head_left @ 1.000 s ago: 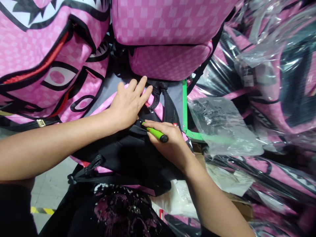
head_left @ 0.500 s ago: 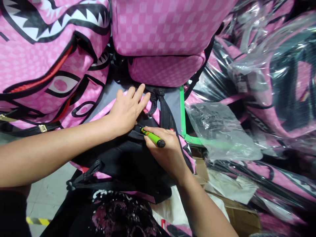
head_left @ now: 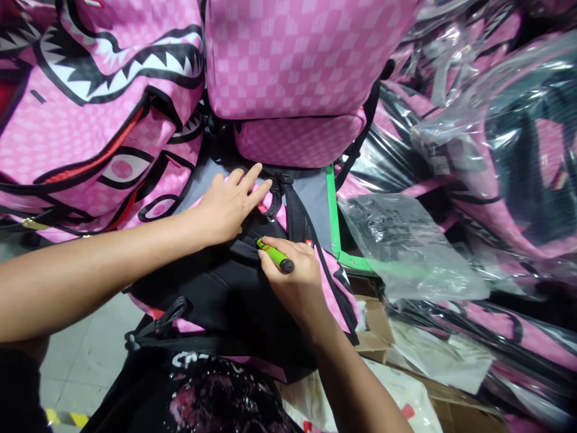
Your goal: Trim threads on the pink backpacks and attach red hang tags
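A black and pink backpack (head_left: 216, 300) lies with its black side up in front of me, over a grey surface with a green edge. On its upper part my left hand (head_left: 229, 201) presses down, fingers spread and holding nothing. Closed round a green marker (head_left: 276, 255) with a black end is my right hand (head_left: 295, 270). The marker's front end points at the black fabric beside a strap; its tip is hidden, so contact cannot be made out. A black shoulder strap (head_left: 295, 210) runs just beyond my right hand.
Pink shark-mouth backpacks (head_left: 112, 120) are piled at the left. A pink checkered backpack (head_left: 306, 60) stands behind the work. To the right are backpacks in clear plastic (head_left: 518, 144), a loose plastic bag (head_left: 406, 240), the green edge (head_left: 333, 210) and a cardboard box (head_left: 376, 325).
The marker and my right hand have shifted slightly left and down in the view. My left hand stays spread on the backpack. The view itself has moved a little.
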`<state>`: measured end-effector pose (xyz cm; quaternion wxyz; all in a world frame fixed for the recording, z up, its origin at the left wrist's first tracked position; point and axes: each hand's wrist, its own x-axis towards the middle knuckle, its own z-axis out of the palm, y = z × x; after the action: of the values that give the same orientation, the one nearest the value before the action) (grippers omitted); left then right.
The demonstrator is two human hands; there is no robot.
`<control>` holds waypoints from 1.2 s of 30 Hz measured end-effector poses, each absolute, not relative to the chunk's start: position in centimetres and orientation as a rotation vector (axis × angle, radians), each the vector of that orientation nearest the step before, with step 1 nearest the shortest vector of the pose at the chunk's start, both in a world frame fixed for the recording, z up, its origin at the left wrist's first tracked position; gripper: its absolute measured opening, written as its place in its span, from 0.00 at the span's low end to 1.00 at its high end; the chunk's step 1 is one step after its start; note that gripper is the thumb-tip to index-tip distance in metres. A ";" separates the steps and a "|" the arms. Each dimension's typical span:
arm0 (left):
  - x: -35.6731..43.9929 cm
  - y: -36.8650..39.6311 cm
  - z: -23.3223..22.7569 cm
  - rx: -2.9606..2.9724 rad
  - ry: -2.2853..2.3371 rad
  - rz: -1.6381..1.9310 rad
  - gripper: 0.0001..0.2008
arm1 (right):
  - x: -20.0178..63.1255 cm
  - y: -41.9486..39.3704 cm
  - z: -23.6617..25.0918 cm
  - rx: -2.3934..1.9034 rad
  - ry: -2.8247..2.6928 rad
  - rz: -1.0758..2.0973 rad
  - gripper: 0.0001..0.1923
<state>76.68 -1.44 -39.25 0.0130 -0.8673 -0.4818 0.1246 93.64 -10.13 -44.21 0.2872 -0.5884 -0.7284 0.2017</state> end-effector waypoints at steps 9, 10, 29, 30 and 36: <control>75.4 -3.3 -38.3 -2.553 -1.708 0.541 0.66 | 93.0 -10.7 -45.8 -1.468 -1.920 0.592 0.10; 75.3 -3.4 -38.6 -2.528 -1.711 0.554 0.66 | 92.9 -10.6 -46.1 -1.454 -1.923 0.608 0.10; 72.3 -2.6 -39.6 -2.738 -1.982 0.451 0.53 | 93.0 -9.5 -46.4 -1.413 -1.963 0.650 0.10; 72.0 -2.5 -39.8 -2.764 -1.966 0.388 0.53 | 92.9 -9.4 -46.3 -1.433 -1.975 0.659 0.10; 70.5 -2.3 -40.8 -2.821 -2.009 0.234 0.52 | 91.5 -8.6 -46.0 -1.484 -1.979 0.679 0.09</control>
<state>70.52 -2.27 -40.81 -0.1642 -0.8016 -0.5710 0.0665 91.47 -8.64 -45.99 0.2844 -0.5547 -0.7396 0.2539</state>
